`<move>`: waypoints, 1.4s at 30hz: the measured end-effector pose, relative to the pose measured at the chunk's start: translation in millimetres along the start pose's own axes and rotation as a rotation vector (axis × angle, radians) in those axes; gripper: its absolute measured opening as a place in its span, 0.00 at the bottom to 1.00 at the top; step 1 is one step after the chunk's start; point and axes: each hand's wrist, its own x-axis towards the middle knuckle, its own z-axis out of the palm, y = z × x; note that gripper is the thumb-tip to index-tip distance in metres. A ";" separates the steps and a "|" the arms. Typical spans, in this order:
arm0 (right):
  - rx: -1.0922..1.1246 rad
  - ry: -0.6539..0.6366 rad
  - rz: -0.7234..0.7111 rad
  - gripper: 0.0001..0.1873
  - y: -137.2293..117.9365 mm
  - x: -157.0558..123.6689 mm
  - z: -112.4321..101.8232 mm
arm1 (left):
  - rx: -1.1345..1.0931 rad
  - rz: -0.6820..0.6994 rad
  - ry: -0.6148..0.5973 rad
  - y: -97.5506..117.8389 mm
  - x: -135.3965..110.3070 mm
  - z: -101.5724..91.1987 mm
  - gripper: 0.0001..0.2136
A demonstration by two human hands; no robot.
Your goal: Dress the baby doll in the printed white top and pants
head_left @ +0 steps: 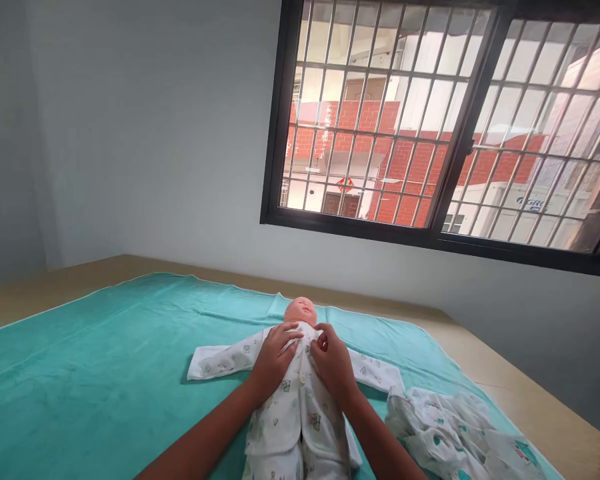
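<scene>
A baby doll [301, 311] lies on its back on a teal blanket [105, 360], dressed in a white printed romper [290, 413] with sleeves spread sideways. My left hand [275, 357] rests on the doll's chest, fingers curled on the fabric near the collar. My right hand [333, 360] sits beside it, fingertips pinching the romper's front edge near the neck. Both hands meet at the garment's centre opening.
A crumpled white printed cloth [450, 430] lies on the blanket to the right of the doll. The blanket covers a tan platform [520, 393] against a grey wall. A barred window [430, 120] is above.
</scene>
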 end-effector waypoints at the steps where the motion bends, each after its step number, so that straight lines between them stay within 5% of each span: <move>1: -0.005 -0.014 -0.037 0.12 -1.7 -8.5 -2.6 | -0.020 0.001 -0.021 1.2 -7.1 -1.5 0.13; 6: -0.147 -0.095 -0.112 0.12 -10.3 -30.4 -9.9 | -0.037 -0.033 -0.145 -0.1 -33.6 -5.5 0.18; 12: -0.332 -0.141 -0.184 0.10 -14.4 -24.5 -8.1 | -0.003 -0.039 -0.197 -0.8 -32.8 -6.9 0.19; 20: -0.168 -0.169 -0.247 0.08 -6.6 -25.3 -10.8 | 0.019 -0.066 -0.214 4.9 -31.3 -8.5 0.20; 37: -0.046 -0.063 -0.008 0.08 9.0 -15.0 0.3 | 0.065 -0.075 -0.247 4.8 -30.2 -7.0 0.25; 42: -0.076 0.002 -0.033 0.02 1.3 -23.6 -2.0 | 0.021 -0.062 -0.167 7.1 -33.9 -6.2 0.19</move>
